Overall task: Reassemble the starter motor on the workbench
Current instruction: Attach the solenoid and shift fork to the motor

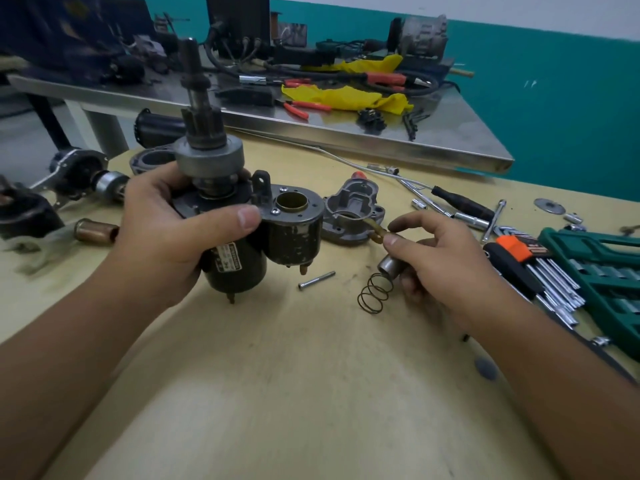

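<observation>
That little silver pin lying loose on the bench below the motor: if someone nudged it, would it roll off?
The silver pin looks round and smooth, so it would probably roll sideways on the flat workbench. One end seems to carry a wider head, so it may curve rather than run straight. It appears to be stiff metal and likely slippery to pinch.

A repair workshop is showing here: a pale wooden workbench (311,393) is carrying a green socket set case (602,271), hex keys (540,271), loose sockets and a starter end housing (353,213). Behind it, a steel table (450,140) is holding red-handled pliers (301,107), cables, yellow rags (346,97) and an alternator (422,36) against a teal-painted wall (554,98).
</observation>
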A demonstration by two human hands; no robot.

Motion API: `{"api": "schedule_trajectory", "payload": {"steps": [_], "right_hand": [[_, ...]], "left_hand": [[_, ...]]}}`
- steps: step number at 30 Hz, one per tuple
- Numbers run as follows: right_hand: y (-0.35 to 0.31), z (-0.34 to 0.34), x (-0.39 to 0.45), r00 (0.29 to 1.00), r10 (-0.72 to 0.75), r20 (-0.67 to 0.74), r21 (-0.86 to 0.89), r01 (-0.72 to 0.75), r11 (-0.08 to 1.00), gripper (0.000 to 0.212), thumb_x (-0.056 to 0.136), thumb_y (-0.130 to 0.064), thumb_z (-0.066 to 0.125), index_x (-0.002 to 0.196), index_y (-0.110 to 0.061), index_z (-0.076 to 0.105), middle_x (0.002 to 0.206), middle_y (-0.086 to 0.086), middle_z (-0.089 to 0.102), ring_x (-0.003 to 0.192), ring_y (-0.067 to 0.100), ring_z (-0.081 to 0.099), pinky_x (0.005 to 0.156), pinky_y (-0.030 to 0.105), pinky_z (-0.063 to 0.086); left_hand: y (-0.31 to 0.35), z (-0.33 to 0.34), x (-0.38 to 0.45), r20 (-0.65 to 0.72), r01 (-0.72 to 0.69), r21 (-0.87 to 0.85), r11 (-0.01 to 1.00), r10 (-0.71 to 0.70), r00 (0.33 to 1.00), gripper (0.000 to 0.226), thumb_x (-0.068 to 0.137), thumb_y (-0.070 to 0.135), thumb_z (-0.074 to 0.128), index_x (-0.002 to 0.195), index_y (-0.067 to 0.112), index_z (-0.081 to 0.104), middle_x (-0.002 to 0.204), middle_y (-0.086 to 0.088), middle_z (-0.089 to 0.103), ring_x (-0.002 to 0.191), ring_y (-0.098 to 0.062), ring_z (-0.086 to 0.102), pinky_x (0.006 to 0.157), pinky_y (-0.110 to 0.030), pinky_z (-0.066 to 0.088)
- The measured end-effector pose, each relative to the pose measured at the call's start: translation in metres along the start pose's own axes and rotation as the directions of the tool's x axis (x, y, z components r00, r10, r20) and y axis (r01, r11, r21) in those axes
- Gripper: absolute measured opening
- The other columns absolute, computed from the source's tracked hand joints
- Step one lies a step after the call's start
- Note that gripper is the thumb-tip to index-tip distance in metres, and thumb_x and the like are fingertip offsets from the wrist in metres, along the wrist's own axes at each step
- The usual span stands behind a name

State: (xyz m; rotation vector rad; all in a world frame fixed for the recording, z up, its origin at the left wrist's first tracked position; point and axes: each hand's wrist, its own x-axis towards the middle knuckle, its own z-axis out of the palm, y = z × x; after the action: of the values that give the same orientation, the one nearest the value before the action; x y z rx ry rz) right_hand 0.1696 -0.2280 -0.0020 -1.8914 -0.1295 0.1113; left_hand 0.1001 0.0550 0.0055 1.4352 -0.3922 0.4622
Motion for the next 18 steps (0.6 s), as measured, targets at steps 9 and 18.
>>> {"api": "schedule_trajectory", "payload": {"steps": [9, 18], "right_hand": [[-0.003, 0.010, -0.011, 0.998, -0.033, -0.053, 0.091, 0.038, 0.995, 0.014, 0.096, -0.018, 0.068, 0.104, -0.029, 0.067, 0.069, 0.010, 0.073, 0.046, 0.016, 0.058, 0.045, 0.030, 0.047], [0.008, 0.014, -0.021, 0.968, -0.244, -0.059, -0.487, 0.186, 0.853, 0.022, 0.089, -0.042, 0.071, 0.110, -0.044, 0.063, 0.073, -0.013, 0.068, 0.067, -0.001, 0.064, 0.059, 0.017, 0.043]], "left_hand": [[0.001, -0.001, 0.001, -0.064, 0.036, -0.003, 0.999, -0.036, 0.997, 0.039, 0.068, 0.022, 0.080, 0.106, 0.029, 0.074, 0.106, 0.002, 0.073, 0.108, -0.027, 0.072, 0.090, -0.036, 0.061], [0.003, 0.002, -0.001, -0.116, 0.037, -0.015, 0.999, -0.039, 0.992, 0.036, 0.069, 0.017, 0.081, 0.101, 0.030, 0.074, 0.103, 0.004, 0.074, 0.105, -0.023, 0.074, 0.089, -0.036, 0.062]]}}
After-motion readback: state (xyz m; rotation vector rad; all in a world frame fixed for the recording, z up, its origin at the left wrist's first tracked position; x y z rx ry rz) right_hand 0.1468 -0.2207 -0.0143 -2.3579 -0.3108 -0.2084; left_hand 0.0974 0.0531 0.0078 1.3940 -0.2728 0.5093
